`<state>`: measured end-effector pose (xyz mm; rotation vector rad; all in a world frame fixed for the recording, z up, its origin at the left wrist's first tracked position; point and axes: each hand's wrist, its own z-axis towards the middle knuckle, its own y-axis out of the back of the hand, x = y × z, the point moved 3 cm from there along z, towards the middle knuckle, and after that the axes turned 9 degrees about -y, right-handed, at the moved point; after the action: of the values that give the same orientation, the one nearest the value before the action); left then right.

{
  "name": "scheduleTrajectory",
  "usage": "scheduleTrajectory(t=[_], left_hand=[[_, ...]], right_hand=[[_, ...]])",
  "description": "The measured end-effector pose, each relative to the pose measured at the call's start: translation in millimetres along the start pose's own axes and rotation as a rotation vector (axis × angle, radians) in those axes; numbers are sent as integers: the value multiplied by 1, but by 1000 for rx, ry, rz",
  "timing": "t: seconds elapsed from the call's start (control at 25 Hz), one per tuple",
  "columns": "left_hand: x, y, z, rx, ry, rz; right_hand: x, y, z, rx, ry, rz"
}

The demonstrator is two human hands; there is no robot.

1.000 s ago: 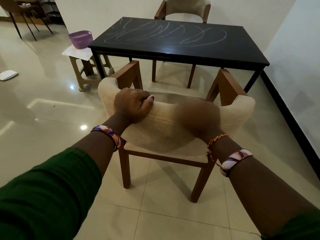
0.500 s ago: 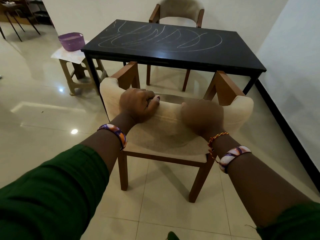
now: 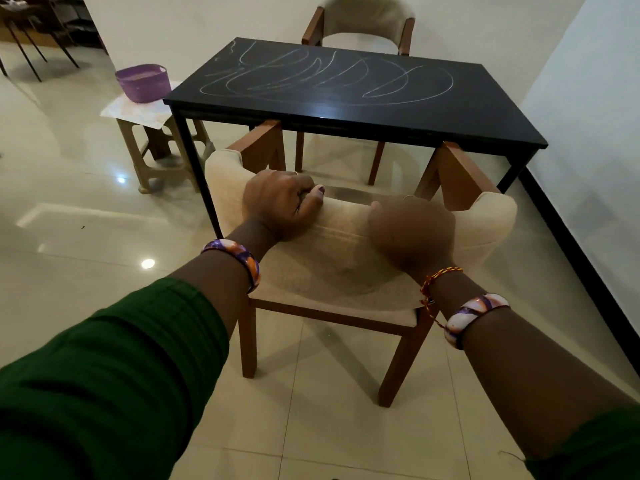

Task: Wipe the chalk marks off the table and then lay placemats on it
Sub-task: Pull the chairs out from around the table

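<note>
A black table (image 3: 433, 123) stands ahead, its top covered with looping white chalk marks (image 3: 322, 77). In front of it is a wooden chair with a cream padded backrest (image 3: 491, 223). My left hand (image 3: 280, 206) grips the top of that backrest, fingers curled over its edge. My right hand (image 3: 412, 230) also grips the backrest, a little to the right; it looks blurred. The chair's arms reach the table's near edge. No cloth or placemat is clearly seen.
A purple basket (image 3: 143, 81) sits on a paper-covered stool (image 3: 156, 150) left of the table. A second chair (image 3: 363, 26) stands at the table's far side. A white wall with dark skirting (image 3: 571, 247) runs along the right. More chairs stand far left.
The chair has slid toward the table with both hands holding its backrest, and the table and stool now appear nearer.
</note>
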<state>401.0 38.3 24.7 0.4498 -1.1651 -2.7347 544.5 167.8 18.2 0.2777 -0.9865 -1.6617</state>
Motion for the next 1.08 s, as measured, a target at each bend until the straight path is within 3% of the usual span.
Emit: scheduleTrajectory(t=[0.4,0.68,0.92,1.08], left_hand=[[-3,3,0,44,6,21],[-12,5,4,278,127,127],[-33,8,-3,363,302,251],[-67,0,2,416,207,250]], right_hand=[[-2,0,-2,-49,27,-44],[4,6,5,202,-51,-138],[-11,22,-7,273,-146,-144],[-44,34,-27,298,-189,-157]])
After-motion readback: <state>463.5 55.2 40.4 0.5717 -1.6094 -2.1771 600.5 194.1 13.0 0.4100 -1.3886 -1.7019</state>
